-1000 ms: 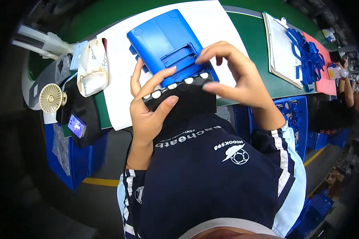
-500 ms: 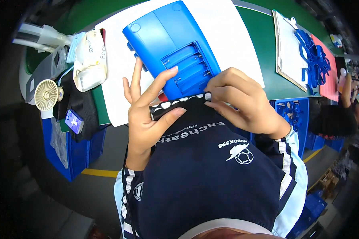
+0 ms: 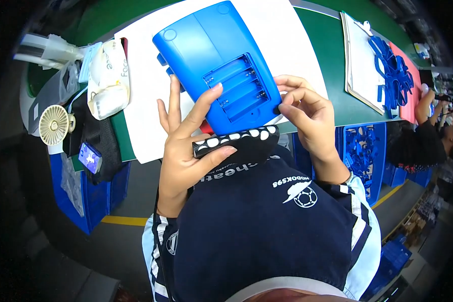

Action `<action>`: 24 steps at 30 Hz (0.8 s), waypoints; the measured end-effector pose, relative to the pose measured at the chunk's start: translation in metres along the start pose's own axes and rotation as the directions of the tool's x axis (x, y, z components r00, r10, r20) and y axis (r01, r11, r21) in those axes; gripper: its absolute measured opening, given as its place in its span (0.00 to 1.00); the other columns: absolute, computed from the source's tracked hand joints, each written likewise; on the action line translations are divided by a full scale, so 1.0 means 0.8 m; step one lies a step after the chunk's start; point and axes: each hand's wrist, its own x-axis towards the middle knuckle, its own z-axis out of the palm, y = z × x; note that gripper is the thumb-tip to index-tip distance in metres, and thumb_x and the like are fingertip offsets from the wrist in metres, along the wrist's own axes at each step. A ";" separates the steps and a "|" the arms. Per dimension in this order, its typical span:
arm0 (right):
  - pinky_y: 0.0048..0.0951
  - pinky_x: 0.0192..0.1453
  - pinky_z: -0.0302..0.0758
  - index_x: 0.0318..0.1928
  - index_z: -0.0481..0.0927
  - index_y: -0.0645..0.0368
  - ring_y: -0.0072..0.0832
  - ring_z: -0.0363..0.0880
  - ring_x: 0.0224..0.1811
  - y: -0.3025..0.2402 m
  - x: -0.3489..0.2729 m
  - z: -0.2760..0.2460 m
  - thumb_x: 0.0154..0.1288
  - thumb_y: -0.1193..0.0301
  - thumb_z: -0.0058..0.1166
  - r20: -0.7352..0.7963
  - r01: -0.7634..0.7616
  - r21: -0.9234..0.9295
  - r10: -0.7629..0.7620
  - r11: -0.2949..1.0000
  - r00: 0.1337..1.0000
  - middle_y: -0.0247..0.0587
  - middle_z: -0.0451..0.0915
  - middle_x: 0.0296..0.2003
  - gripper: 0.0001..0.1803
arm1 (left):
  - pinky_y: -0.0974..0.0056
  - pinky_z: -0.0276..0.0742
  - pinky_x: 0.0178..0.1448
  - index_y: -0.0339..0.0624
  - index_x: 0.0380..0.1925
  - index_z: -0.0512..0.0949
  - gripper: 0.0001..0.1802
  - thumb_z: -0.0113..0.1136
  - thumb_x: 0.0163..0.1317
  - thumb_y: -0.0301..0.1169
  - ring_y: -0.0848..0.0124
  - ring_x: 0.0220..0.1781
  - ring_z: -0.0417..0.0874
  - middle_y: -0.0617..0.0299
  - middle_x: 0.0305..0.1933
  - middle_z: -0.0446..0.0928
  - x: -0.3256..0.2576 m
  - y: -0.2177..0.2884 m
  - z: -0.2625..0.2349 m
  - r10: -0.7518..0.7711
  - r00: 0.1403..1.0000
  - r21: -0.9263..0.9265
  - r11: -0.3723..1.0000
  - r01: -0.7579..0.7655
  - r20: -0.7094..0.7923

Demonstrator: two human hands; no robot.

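A blue plastic device [image 3: 196, 45] lies face down, its back toward me, with an uncovered battery compartment [image 3: 236, 88] showing several bare slots and metal springs. My left hand [image 3: 183, 143] grips a black item with white spots along its edge [image 3: 236, 136], the thumb on its near side. Its index fingertip touches the device beside the compartment, while the other fingers spread to the left. At the device's lower right edge is my right hand [image 3: 314, 118], thumb and index finger closed together. A small dark bit shows at those fingertips, too small to name. Something red peeks out below the device.
White sheet [image 3: 146, 121] covers the green table. Left are a tissue pack [image 3: 108, 80], a small fan [image 3: 54, 125] and a black mesh bag [image 3: 103, 136]. Right are a clipboard [image 3: 360, 75] and blue plastic parts [image 3: 393, 70]. Blue bins [image 3: 88, 201] stand below; another person [image 3: 420, 138] is far right.
My right hand has moved right, off the spotted black item, to the device's right edge. More of the compartment's lower end and of the spotted edge now shows.
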 end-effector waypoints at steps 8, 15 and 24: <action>0.27 0.53 0.69 0.28 0.76 0.66 0.29 0.71 0.50 -0.003 -0.003 0.003 0.54 0.82 0.52 -0.028 -0.052 0.045 0.053 0.998 0.998 0.49 0.71 0.50 0.01 | 0.41 0.13 0.66 0.37 0.28 0.84 0.22 0.67 0.42 0.46 0.51 0.74 0.32 0.65 0.63 0.66 -0.001 -0.001 -0.004 0.013 0.998 0.034 0.999 -0.015 0.064; 0.26 0.52 0.69 0.27 0.75 0.67 0.29 0.73 0.48 0.001 -0.002 0.002 0.53 0.83 0.50 -0.038 -0.001 -0.013 0.000 1.000 0.999 0.52 0.71 0.50 0.01 | 0.41 0.13 0.66 0.37 0.24 0.84 0.20 0.66 0.43 0.46 0.50 0.74 0.32 0.65 0.64 0.65 -0.002 -0.005 -0.003 0.029 0.997 0.009 1.000 -0.030 0.069; 0.26 0.52 0.69 0.27 0.75 0.66 0.28 0.72 0.48 0.000 -0.001 0.001 0.53 0.83 0.52 -0.023 -0.015 0.003 0.015 1.000 1.000 0.52 0.71 0.50 0.01 | 0.41 0.14 0.66 0.42 0.23 0.85 0.18 0.66 0.42 0.46 0.50 0.74 0.31 0.65 0.64 0.65 0.000 -0.003 0.001 -0.014 0.999 -0.061 0.998 0.016 0.042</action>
